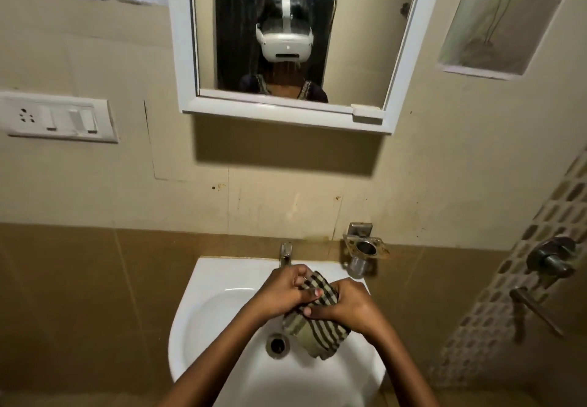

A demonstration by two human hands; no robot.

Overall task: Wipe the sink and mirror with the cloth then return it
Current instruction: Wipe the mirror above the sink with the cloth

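Observation:
Both hands grip a striped beige-and-dark cloth (317, 327) over the white sink (203, 305). My left hand (286, 292) holds its upper part, and my right hand (346, 305) is closed around its middle. The cloth's lower end hangs down into the basin, just right of the metal drain (278, 345). The tap (286, 252) stands at the back rim, just behind my left hand. On the wall above hangs a white-framed mirror (359, 41), streaked with water, with a person's headset reflected in it.
A metal holder (363, 251) is fixed to the wall right of the tap. Shower valves (552, 260) and a lever (536, 308) stick out at the right. A switch plate (60, 117) is on the left wall, and a recessed niche (495, 15) sits top right.

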